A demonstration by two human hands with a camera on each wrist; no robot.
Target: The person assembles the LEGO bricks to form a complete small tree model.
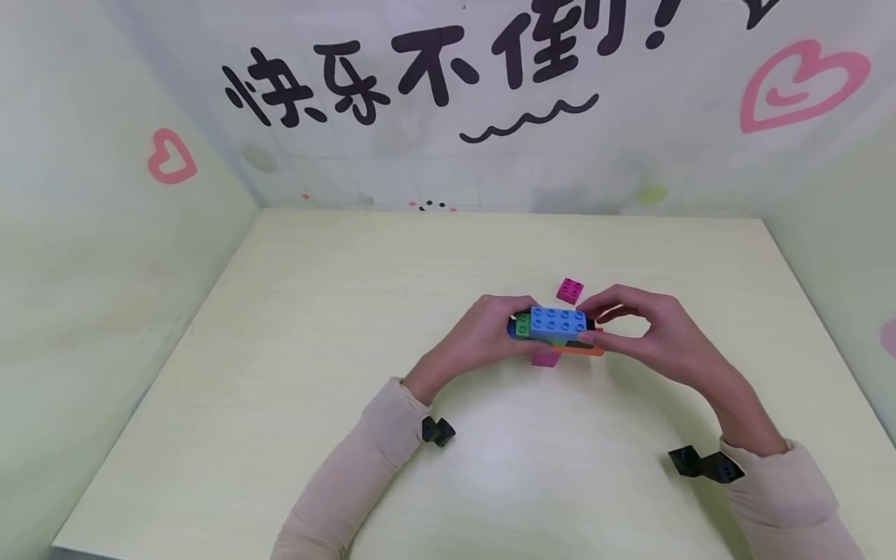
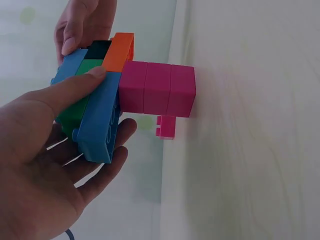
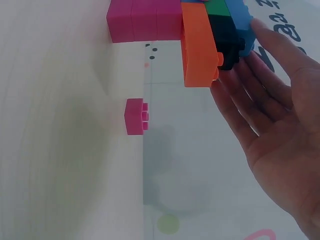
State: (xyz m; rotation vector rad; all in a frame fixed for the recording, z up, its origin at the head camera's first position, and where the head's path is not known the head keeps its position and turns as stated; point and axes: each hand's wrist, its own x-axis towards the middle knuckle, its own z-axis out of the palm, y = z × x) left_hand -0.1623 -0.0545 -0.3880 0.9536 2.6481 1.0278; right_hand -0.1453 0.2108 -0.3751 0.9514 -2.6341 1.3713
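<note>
My left hand (image 1: 483, 330) grips one end of a toy-brick build, its thumb across the side in the left wrist view. The build's top layer is a light blue brick (image 1: 558, 321). Below come a green brick (image 2: 74, 114) and a black brick (image 2: 99, 50), then a darker blue brick (image 2: 101, 112) and an orange brick (image 3: 196, 47). A column of pink bricks (image 2: 157, 89) hangs down from the middle. My right hand (image 1: 654, 330) pinches the light blue brick at the other end, thumb in front and fingers behind.
A loose pink brick (image 1: 570, 291) lies studs up on the pale table (image 1: 336, 311), just beyond the build. Printed walls (image 1: 420, 171) enclose the table at the back and sides. Dark wrist camera mounts (image 1: 705, 464) protrude near both cuffs.
</note>
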